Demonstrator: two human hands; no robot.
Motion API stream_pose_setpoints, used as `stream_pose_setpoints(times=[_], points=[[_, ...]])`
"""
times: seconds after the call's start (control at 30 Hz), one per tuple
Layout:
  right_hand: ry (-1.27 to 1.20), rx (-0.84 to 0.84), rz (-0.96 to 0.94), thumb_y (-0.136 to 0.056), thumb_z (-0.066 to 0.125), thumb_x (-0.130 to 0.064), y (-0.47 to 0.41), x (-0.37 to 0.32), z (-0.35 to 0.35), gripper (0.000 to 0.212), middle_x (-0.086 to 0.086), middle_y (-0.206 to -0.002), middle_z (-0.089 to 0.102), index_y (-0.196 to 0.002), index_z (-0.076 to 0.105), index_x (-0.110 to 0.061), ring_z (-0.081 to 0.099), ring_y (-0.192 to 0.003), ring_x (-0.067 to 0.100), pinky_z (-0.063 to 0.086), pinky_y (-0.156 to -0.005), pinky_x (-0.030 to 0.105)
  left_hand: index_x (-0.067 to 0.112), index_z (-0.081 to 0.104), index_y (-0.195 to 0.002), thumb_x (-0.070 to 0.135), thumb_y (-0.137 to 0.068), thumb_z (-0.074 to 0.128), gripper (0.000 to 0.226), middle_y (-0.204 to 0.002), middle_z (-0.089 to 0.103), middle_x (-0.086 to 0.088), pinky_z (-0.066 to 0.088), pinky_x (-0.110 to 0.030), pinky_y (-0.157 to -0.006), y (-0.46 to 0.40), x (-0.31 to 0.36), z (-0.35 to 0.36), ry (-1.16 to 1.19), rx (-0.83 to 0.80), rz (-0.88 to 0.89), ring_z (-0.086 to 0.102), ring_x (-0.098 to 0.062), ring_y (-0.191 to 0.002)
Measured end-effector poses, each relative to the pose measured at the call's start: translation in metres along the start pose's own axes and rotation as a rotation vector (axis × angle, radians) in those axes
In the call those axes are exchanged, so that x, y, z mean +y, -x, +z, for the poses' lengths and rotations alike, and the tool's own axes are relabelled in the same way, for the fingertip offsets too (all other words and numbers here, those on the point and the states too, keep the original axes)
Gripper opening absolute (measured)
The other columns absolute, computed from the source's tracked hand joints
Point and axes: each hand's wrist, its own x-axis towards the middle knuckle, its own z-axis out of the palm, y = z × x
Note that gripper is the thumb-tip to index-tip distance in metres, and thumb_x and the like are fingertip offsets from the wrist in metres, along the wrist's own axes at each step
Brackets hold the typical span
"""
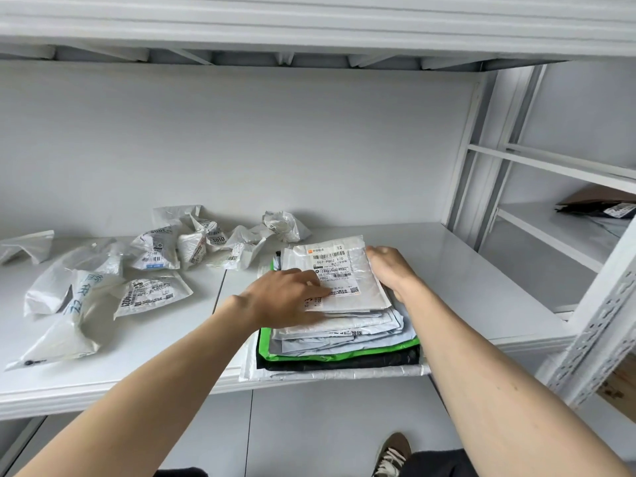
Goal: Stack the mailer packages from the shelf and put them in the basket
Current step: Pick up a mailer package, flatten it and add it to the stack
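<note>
A stack of flat mailer packages (339,342) lies on the white shelf (481,287), its front edge overhanging the shelf lip. White, grey, green and black mailers are layered in it. The top white mailer (344,270) bears a barcode label. My left hand (285,296) rests flat on the left part of this top mailer, fingers straight. My right hand (390,266) lies against the right edge of the top mailer, fingers bent down over the side of the stack. No basket is in view.
Several crumpled white mailer bags (192,246) lie scattered on the left half of the shelf, with larger ones (69,304) nearer the front. A neighbouring rack at the right holds a dark package (599,208). My shoe (392,454) shows on the floor below.
</note>
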Motion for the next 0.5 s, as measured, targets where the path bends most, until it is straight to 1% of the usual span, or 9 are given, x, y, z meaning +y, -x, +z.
stream_pose_setpoints(times=[0.03, 0.1, 0.17, 0.23, 0.27, 0.33, 0.4, 0.47, 0.5], points=[[0.029, -0.002, -0.008, -0.100, 0.043, -0.031, 0.005, -0.001, -0.001, 0.041, 0.020, -0.104, 0.069, -0.100, 0.065, 0.004, 0.065, -0.101, 0.032, 0.048, -0.091, 0.037, 0.033, 0.051, -0.137, 0.064, -0.092, 0.038, 0.056, -0.131, 0.057, 0.004, 0.055, -0.038, -0.080, -0.001, 0.002, 0.000, -0.046, 0.042, 0.035, 0.063, -0.022, -0.105], [0.079, -0.006, -0.018, -0.099, 0.047, -0.026, 0.008, 0.000, -0.001, 0.034, 0.019, -0.107, 0.069, -0.105, 0.065, 0.002, 0.064, -0.102, 0.031, 0.047, -0.091, 0.036, 0.026, 0.062, -0.124, 0.057, -0.091, 0.035, 0.053, -0.105, 0.067, 0.001, 0.056, -0.035, -0.059, -0.001, 0.005, 0.004, -0.102, 0.130, 0.111, 0.069, -0.025, -0.078], [0.121, -0.020, -0.024, -0.096, 0.052, -0.024, 0.011, 0.000, -0.001, 0.025, 0.011, -0.108, 0.069, -0.109, 0.065, -0.007, 0.063, -0.103, 0.028, 0.047, -0.088, 0.033, 0.022, 0.070, -0.103, 0.048, -0.086, 0.044, 0.041, -0.079, 0.066, 0.002, 0.051, -0.029, -0.044, -0.001, 0.008, 0.007, -0.126, 0.207, 0.168, 0.064, -0.025, -0.056], [0.164, -0.042, -0.036, -0.092, 0.057, -0.023, 0.013, -0.001, -0.004, 0.021, 0.006, -0.109, 0.066, -0.110, 0.061, -0.013, 0.062, -0.103, 0.024, 0.046, -0.089, 0.032, 0.023, 0.070, -0.090, 0.043, -0.079, 0.055, 0.027, -0.070, 0.062, 0.004, 0.048, -0.027, -0.041, -0.001, 0.013, 0.008, -0.130, 0.262, 0.176, 0.060, -0.026, -0.051], [0.181, -0.051, -0.042, -0.090, 0.059, -0.022, 0.011, -0.001, -0.005, 0.020, 0.005, -0.109, 0.066, -0.109, 0.059, -0.015, 0.062, -0.102, 0.023, 0.046, -0.090, 0.032, 0.024, 0.070, -0.089, 0.042, -0.077, 0.061, 0.023, -0.070, 0.063, 0.005, 0.048, -0.027, -0.042, -0.001, 0.015, 0.009, -0.118, 0.275, 0.177, 0.060, -0.026, -0.052], [0.211, -0.082, -0.041, -0.086, 0.062, -0.021, 0.012, 0.001, -0.005, 0.024, 0.004, -0.110, 0.066, -0.109, 0.056, -0.017, 0.063, -0.102, 0.022, 0.049, -0.094, 0.035, 0.029, 0.071, -0.099, 0.047, -0.077, 0.063, 0.030, -0.081, 0.067, 0.007, 0.051, -0.029, -0.049, 0.003, 0.017, 0.008, -0.050, 0.267, 0.171, 0.065, -0.023, -0.063], [0.226, -0.117, -0.032, -0.081, 0.065, -0.025, 0.013, 0.005, -0.005, 0.035, 0.003, -0.112, 0.068, -0.114, 0.056, -0.018, 0.065, -0.101, 0.022, 0.052, -0.093, 0.038, 0.035, 0.064, -0.121, 0.064, -0.082, 0.047, 0.051, -0.111, 0.066, 0.008, 0.054, -0.032, -0.072, 0.006, 0.017, 0.001, 0.129, 0.149, 0.065, 0.066, -0.016, -0.093], [0.258, -0.121, -0.041, -0.080, 0.068, -0.025, 0.015, 0.007, -0.005, 0.043, 0.003, -0.116, 0.067, -0.121, 0.056, -0.019, 0.065, -0.102, 0.022, 0.054, -0.089, 0.034, 0.040, 0.049, -0.137, 0.079, -0.082, 0.030, 0.070, -0.140, 0.049, 0.009, 0.042, -0.035, -0.101, 0.008, 0.016, -0.006, 0.428, 0.016, -0.141, 0.048, -0.012, -0.125], [0.284, -0.098, -0.044, -0.081, 0.068, -0.023, 0.015, 0.006, -0.005, 0.049, 0.004, -0.120, 0.065, -0.128, 0.054, -0.017, 0.064, -0.106, 0.023, 0.052, -0.089, 0.030, 0.042, 0.041, -0.142, 0.081, -0.081, 0.027, 0.073, -0.149, 0.038, 0.009, 0.032, -0.038, -0.111, 0.007, 0.014, -0.007, 0.561, -0.009, -0.238, 0.037, -0.013, -0.136]])
